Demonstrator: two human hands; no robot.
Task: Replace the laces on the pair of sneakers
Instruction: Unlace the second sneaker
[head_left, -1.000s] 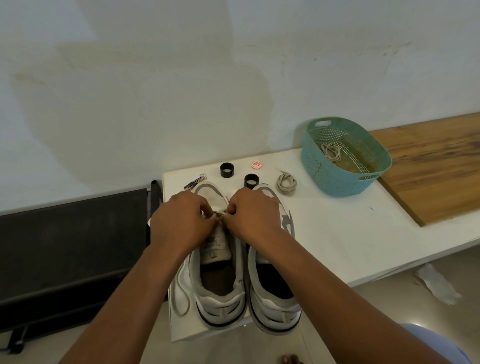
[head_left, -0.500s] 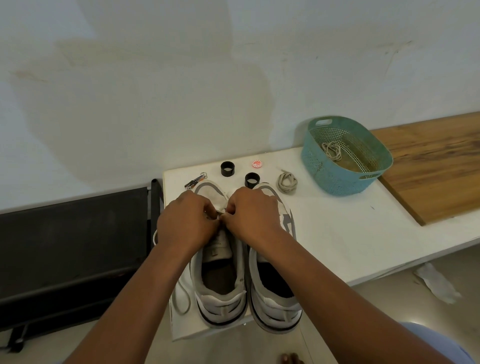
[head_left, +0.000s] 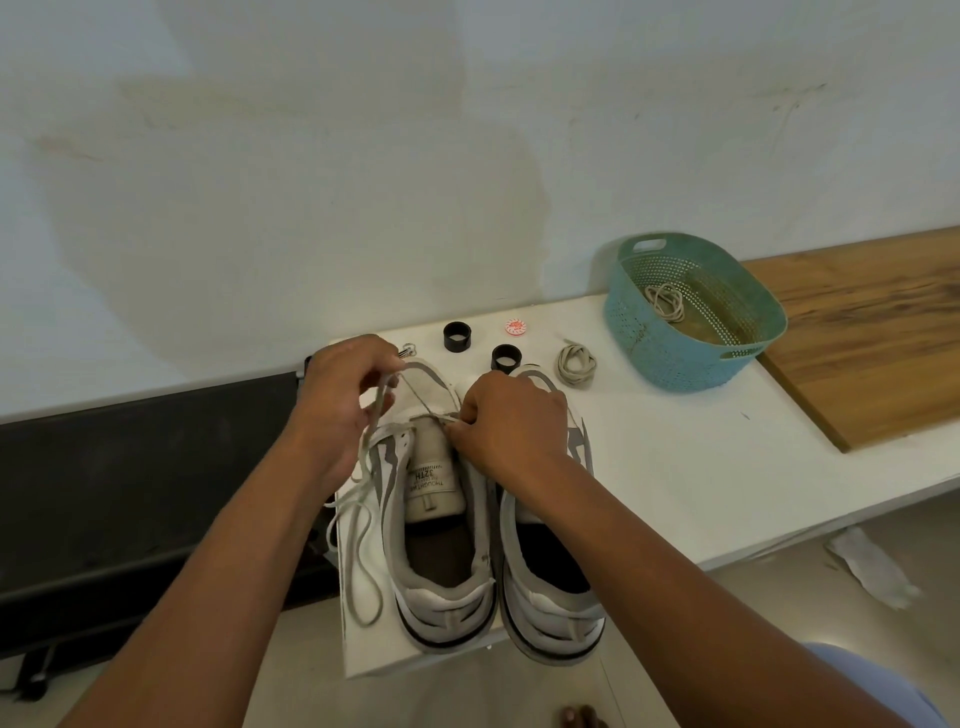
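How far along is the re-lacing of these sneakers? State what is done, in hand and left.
Done: a lace lies in the teal basket, seemingly removed. In hand: the left hand pulls a lace at the left sneaker's lowest eyelets while the right hand pinches it there. Left: the upper eyelets, and the right sneaker, using the coiled lace.

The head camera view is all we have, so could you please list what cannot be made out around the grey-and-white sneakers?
- Head view: the right hand covers the front of the right grey-and-white sneaker, hiding its eyelets.
- Head view: which eyelet of the left grey-and-white sneaker the grey lace passes through is hidden by fingers.
- Head view: the red-and-white round cap has print too small to read.
- Head view: the metal clip is partly hidden behind the left hand.
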